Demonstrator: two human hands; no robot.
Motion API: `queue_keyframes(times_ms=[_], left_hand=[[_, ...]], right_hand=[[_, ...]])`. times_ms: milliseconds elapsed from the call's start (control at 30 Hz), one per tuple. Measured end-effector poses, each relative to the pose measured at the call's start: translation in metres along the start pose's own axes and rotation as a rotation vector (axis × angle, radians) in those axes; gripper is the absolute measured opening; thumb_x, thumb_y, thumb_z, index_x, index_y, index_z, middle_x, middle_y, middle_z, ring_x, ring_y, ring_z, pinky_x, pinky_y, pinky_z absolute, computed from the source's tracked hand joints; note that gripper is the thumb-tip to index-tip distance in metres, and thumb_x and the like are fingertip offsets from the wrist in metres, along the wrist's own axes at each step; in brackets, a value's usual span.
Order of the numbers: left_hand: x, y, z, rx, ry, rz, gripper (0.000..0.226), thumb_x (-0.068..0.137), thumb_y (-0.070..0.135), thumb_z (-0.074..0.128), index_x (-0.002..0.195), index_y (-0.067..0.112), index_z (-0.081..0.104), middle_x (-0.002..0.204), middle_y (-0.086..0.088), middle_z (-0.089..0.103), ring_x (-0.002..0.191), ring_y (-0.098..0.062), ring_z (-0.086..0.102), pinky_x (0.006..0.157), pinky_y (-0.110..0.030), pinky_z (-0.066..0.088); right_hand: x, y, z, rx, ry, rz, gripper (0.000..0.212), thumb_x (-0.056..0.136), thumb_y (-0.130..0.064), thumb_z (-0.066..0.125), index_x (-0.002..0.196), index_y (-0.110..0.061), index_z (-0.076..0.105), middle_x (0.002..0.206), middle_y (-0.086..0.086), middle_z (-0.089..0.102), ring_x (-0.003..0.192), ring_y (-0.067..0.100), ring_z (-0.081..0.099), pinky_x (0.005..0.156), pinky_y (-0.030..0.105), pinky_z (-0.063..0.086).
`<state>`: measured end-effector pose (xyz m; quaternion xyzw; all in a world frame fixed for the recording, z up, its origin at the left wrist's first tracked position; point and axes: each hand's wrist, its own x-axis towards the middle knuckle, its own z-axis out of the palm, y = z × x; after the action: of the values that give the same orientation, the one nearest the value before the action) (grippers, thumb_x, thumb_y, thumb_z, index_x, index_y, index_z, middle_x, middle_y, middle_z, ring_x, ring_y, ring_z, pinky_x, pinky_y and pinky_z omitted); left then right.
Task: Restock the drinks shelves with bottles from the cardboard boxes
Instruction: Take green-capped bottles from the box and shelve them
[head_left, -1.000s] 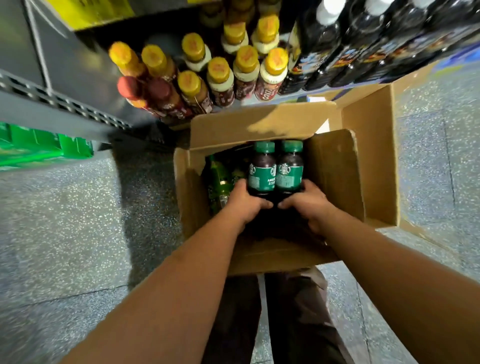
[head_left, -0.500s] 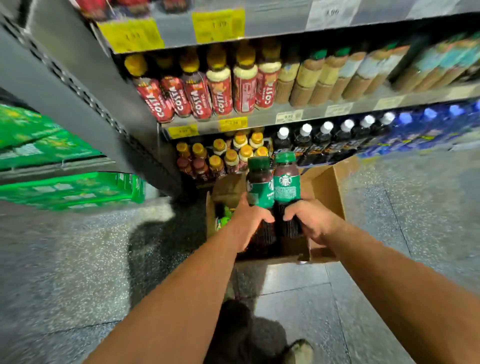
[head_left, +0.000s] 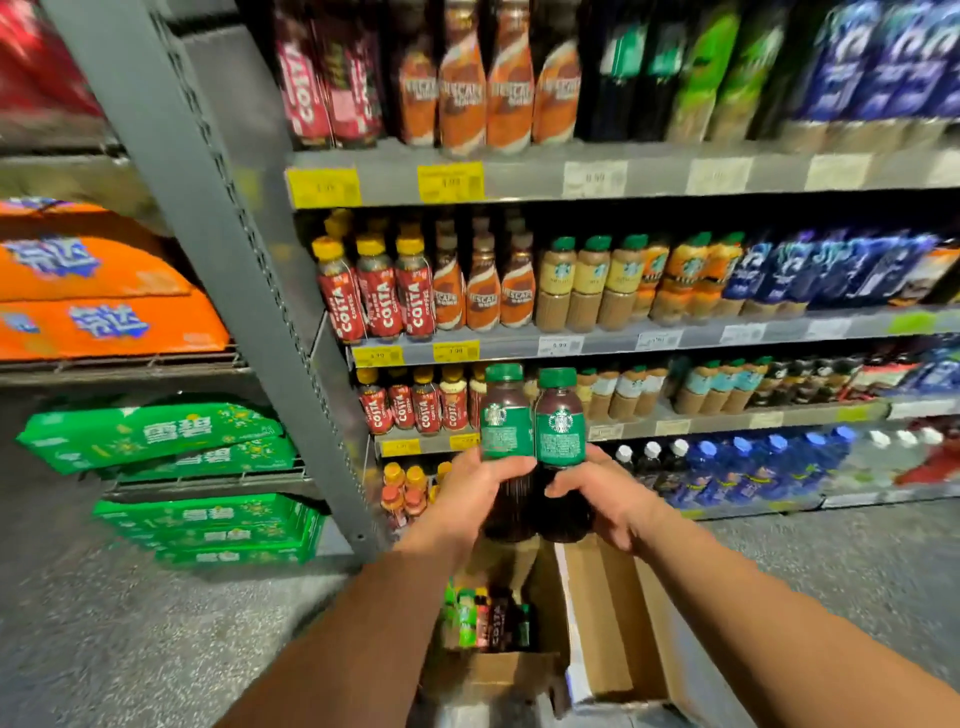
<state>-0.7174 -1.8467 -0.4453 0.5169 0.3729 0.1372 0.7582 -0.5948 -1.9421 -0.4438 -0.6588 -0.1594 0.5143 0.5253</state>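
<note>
Gripping one dark, green-capped, green-labelled plastic coffee bottle (head_left: 506, 431) in the left hand (head_left: 467, 499) and its twin (head_left: 560, 436) in the right hand (head_left: 608, 493), fingers curled round the lower bodies, the person holds both upright and touching above the near open brown cardboard box (head_left: 613, 634). The step looks like carrying; next comes finding a matching gap on the far grey metal shelves (head_left: 524, 179).

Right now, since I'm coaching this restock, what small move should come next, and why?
The left hand grips one dark bottle, the right hand the other bottle, side by side above the box, not yet shelved. So probably carry both forward and right, toward the green-capped row.
</note>
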Motion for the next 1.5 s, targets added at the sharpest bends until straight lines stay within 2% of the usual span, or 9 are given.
queue_keyframes(times_ms=[100,233,367,500,733,833,967,1333,1500], left_hand=[[-0.023,0.041,0.013,0.009,0.063,0.092,0.046,0.067,0.029,0.081,0.110,0.022,0.066,0.100,-0.003,0.074,0.094,-0.023,0.070,0.091,-0.044,0.052],[-0.045,0.085,0.024,-0.001,0.047,0.154,0.054,0.059,0.033,0.084,0.110,0.022,0.068,0.102,-0.004,0.074,0.098,-0.025,0.069,0.095,-0.048,0.050],[-0.062,0.118,0.029,-0.031,0.011,0.211,0.028,0.078,0.010,0.070,0.103,0.023,0.066,0.102,-0.003,0.073,0.102,-0.024,0.065,0.097,-0.047,0.047],[-0.066,0.151,0.037,-0.151,-0.039,0.195,0.029,0.085,-0.001,0.052,0.098,0.023,0.055,0.098,-0.011,0.067,0.087,-0.028,0.063,0.081,-0.045,0.052],[-0.044,0.206,0.016,-0.052,-0.060,0.255,0.062,0.054,0.032,0.074,0.112,0.025,0.052,0.111,-0.010,0.067,0.101,-0.031,0.064,0.093,-0.055,0.049],[-0.030,0.228,0.009,-0.030,-0.091,0.268,0.053,0.064,0.022,0.080,0.108,0.024,0.050,0.111,-0.009,0.065,0.102,-0.029,0.064,0.094,-0.053,0.048],[-0.018,0.246,0.010,0.011,-0.113,0.321,0.045,0.070,0.018,0.079,0.106,0.024,0.054,0.109,-0.006,0.067,0.101,-0.027,0.065,0.092,-0.052,0.050],[0.005,0.269,0.025,0.009,-0.084,0.380,0.023,0.080,0.018,0.072,0.101,0.024,0.065,0.097,-0.003,0.072,0.093,-0.024,0.067,0.087,-0.045,0.053],[0.025,0.280,0.056,-0.032,-0.029,0.418,0.028,0.081,0.014,0.071,0.106,0.023,0.063,0.100,-0.002,0.071,0.094,-0.021,0.066,0.080,-0.040,0.053]], right_hand=[[-0.027,-0.037,0.004,-0.004,-0.013,-0.072,0.050,0.073,0.013,0.054,0.115,-0.012,0.061,0.106,0.016,0.069,0.095,0.031,0.065,0.075,0.038,0.055],[-0.055,-0.078,0.008,-0.012,0.017,-0.179,0.064,0.053,-0.003,0.066,0.116,-0.014,0.064,0.107,0.014,0.071,0.102,0.034,0.065,0.093,0.048,0.051],[-0.075,-0.109,0.009,-0.043,0.089,-0.275,0.055,0.066,0.000,0.073,0.117,-0.017,0.062,0.105,0.007,0.071,0.097,0.023,0.066,0.083,0.037,0.054],[-0.078,-0.143,0.010,-0.108,0.110,-0.331,0.077,0.054,-0.017,0.085,0.124,-0.018,0.052,0.111,0.006,0.067,0.100,0.023,0.066,0.087,0.040,0.055],[-0.073,-0.187,0.033,0.035,-0.001,-0.309,0.058,0.062,-0.013,0.059,0.120,-0.011,0.057,0.106,0.015,0.066,0.094,0.031,0.065,0.070,0.037,0.055],[-0.064,-0.206,0.037,0.002,0.066,-0.355,0.064,0.057,-0.012,0.069,0.121,-0.012,0.057,0.111,0.015,0.068,0.101,0.033,0.066,0.088,0.047,0.054],[-0.056,-0.223,0.036,-0.009,0.166,-0.409,0.084,0.044,-0.018,0.083,0.123,-0.014,0.052,0.114,0.014,0.067,0.102,0.031,0.066,0.091,0.051,0.052],[-0.035,-0.256,0.025,0.011,0.137,-0.444,0.054,0.066,0.000,0.063,0.119,-0.007,0.058,0.114,0.017,0.066,0.107,0.032,0.063,0.096,0.050,0.048],[-0.017,-0.278,-0.009,-0.029,0.200,-0.447,0.070,0.054,-0.008,0.074,0.122,-0.010,0.055,0.110,0.012,0.069,0.104,0.029,0.065,0.098,0.051,0.048]])
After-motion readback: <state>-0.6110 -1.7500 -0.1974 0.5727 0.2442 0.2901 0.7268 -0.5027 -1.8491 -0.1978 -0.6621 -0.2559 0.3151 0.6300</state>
